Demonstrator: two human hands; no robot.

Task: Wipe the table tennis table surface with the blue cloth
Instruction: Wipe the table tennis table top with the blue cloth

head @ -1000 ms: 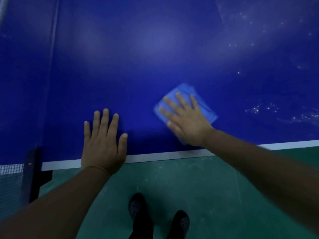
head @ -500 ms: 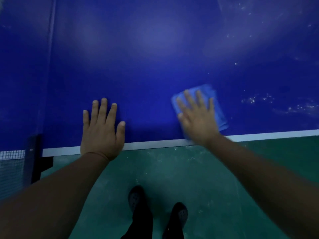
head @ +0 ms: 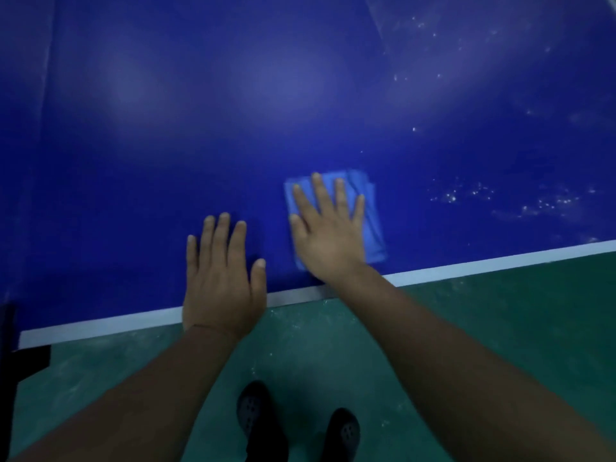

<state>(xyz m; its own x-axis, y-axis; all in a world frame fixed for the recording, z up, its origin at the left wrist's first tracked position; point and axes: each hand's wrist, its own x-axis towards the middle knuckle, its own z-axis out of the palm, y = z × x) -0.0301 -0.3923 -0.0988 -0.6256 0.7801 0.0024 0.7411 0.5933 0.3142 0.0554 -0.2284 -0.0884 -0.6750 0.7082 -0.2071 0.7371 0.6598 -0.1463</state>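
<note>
Pressing flat on the folded blue cloth (head: 373,221), the right hand (head: 328,235) lies just right of the frame's centre with its fingers straight and slightly spread, the palm covering the cloth's left and lower part while the cloth's right side and upper corners show past the fingertips. The cloth lies on the dark blue bench (head: 233,128), close to the white edge line (head: 500,263) that runs across the frame from lower left up to the right. The left hand (head: 221,278) rests palm down on the bare bench just left of the cloth, not touching it, its fingers straight and held close together, thumb out to the right, with the heel of the hand over the white line. Both forearms reach in from the bottom corners of the frame. Pale white specks (head: 466,195) are scattered over the bench surface at the right of the frame, well apart from the cloth, with fainter ones toward the upper right. Below the bench edge is a green floor (head: 466,328), dusted with light marks, and two dark shoes (head: 256,415) stand at the bottom centre. A dark post (head: 6,361) of some kind shows at the lower left edge.
</note>
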